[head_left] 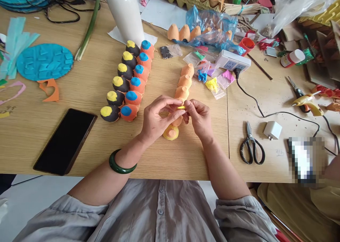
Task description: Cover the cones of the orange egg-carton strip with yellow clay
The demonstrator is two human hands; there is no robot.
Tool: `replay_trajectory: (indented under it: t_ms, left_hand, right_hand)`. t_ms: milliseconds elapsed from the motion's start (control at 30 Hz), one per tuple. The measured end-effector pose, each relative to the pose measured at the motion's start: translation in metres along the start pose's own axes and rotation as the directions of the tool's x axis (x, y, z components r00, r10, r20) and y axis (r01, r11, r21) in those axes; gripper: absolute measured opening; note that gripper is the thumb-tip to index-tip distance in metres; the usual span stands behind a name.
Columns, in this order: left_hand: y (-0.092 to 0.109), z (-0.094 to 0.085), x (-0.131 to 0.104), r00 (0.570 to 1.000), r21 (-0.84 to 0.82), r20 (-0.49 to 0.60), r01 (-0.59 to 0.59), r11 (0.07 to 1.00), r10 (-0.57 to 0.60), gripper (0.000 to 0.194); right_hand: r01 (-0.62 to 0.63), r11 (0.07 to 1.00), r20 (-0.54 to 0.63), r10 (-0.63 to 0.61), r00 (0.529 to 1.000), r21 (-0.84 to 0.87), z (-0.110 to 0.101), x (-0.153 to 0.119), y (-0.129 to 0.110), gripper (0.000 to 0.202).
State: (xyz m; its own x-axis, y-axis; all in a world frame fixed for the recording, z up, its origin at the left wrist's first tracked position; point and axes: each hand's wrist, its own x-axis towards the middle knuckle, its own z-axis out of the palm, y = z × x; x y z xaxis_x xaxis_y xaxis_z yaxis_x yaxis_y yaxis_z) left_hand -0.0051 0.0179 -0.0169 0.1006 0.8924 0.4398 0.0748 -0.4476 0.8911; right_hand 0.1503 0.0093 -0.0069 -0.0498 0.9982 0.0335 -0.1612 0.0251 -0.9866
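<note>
Orange cup row (186,70): at the centre beneath your hands; it runs from about twelve to six o'clock
Yellow so far: the end cup (170,132) at six o'clock, coloured around its side, its tip orange; this looks like an early stage
Without yellow: the cups towards twelve; the middle ones are partly behind your fingers, so I cannot tell
Left hand (159,116): thumb and index nearly closed, pinching a small yellow piece (181,107) over the row
Right hand (199,117): fingers curled, thumb tip close against the piece; I cannot tell whether it grips it
Coloured rows: at ten o'clock, a black row (123,85) with yellow tops beside an orange row with blue tops (140,71); both look finished
Small clear bags: at two o'clock, one with a yellow lump (212,84), another with pink (227,76)
Black packet (166,52): between eleven and twelve; dark stuff inside
Blue bag (209,24): at one o'clock; orange cups partly inside it
Red cup (246,45): between one and two; contents unclear
</note>
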Motion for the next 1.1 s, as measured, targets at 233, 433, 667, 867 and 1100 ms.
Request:
replay_trajectory:
  t_ms: [233, 433, 667, 867, 1100]
  left_hand:
    - [0.0001, -0.0001, -0.0001, 1.0, 0.032, -0.014, 0.006, 0.999, -0.006, 0.009]
    - [-0.0004, 0.0004, 0.0003, 1.0, 0.031, -0.001, -0.024, 0.999, 0.024, 0.009]
    - [0.0004, 0.0, 0.0004, 1.0, 0.019, -0.006, -0.011, 1.0, 0.011, 0.011]
    - [0.0011, -0.0005, 0.0002, 0.999, 0.032, -0.012, -0.033, 0.999, 0.033, 0.005]
    - [0.0005, 0.0001, 0.0, 1.0, 0.013, 0.003, -0.008, 1.0, 0.008, 0.014]
  right_hand:
    - [-0.016, 1.0, 0.032, 0.016, 0.999, 0.003, 0.0003, -0.0002, 0.0004, 0.05]
    - [-0.016, 0.999, 0.008, 0.016, 1.0, -0.051, 0.001, -0.0002, 0.0017, 0.055]
    - [-0.005, 1.0, 0.009, 0.005, 1.0, 0.0, 0.001, 0.0, -0.0005, 0.049]
    - [-0.024, 0.999, 0.026, 0.026, 0.999, -0.04, 0.0005, 0.0002, -0.0002, 0.054]
    - [0.004, 1.0, 0.002, -0.004, 1.0, -0.025, 0.0013, -0.0005, 0.0004, 0.053]
